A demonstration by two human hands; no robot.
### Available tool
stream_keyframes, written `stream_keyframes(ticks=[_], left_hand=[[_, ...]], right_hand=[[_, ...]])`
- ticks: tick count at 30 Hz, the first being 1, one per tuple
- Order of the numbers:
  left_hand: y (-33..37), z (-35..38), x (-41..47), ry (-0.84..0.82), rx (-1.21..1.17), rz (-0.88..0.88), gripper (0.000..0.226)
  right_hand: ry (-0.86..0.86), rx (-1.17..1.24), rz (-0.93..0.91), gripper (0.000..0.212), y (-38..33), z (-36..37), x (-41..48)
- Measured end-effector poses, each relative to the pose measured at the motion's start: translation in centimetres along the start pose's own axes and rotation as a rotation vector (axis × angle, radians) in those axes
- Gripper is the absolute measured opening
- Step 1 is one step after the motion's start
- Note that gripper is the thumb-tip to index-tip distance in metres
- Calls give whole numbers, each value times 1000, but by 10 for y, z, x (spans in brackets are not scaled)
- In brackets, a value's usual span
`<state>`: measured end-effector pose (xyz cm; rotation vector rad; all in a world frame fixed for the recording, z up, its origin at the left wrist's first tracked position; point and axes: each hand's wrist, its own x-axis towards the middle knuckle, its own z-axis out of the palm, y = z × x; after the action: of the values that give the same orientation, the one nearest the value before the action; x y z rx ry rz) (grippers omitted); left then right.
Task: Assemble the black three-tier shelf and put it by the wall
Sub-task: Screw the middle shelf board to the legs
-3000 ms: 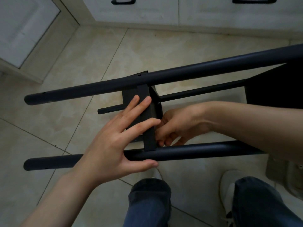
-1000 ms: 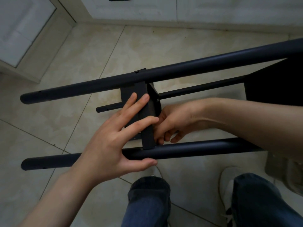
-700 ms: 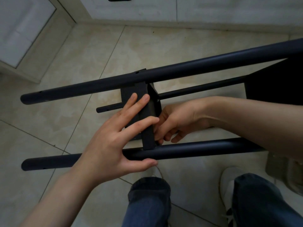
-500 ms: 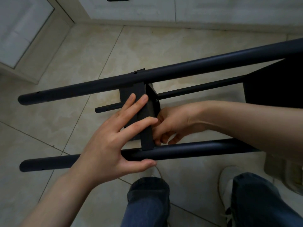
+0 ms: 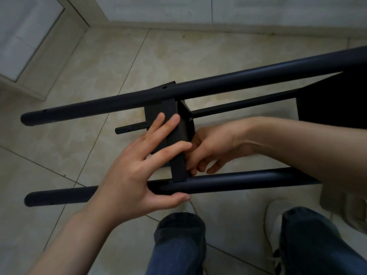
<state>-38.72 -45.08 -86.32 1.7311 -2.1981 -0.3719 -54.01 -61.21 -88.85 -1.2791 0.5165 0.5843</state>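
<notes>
Shelf frame (image 5: pixel 238 80) on its side over tiled floor (image 5: pixel 59 155), near cabinets, not yet by wall. Left hand (image 5: pixel 135 175): fingers flat on middle panel (image 5: pixel 170 114), thumb under near pole (image 5: pixel 248 180). Right hand (image 5: pixel 214 147): fingers curled behind panel, contents hidden. Risks: left pressure eases, panel shifts off pole holes; small fastener drops; screw goes in crooked.

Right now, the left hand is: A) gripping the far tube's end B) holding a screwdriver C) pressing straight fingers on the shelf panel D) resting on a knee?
C: the left hand lays straight fingers flat on the shelf panel, thumb against the near tube.
</notes>
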Motion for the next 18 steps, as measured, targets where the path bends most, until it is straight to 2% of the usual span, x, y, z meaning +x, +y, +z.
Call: stream_keyframes(ticks=[6,13,18], left_hand=[[1,0,1,-2,-2,-2,76],[0,-1,3,-13,-6,-10,75],[1,0,1,-11,-9,-8,76]], right_hand=[[52,-30,-2,4,1,4,4],[31,-27,10,13,0,-2,0],[34,-4,12,5,1,3,3]])
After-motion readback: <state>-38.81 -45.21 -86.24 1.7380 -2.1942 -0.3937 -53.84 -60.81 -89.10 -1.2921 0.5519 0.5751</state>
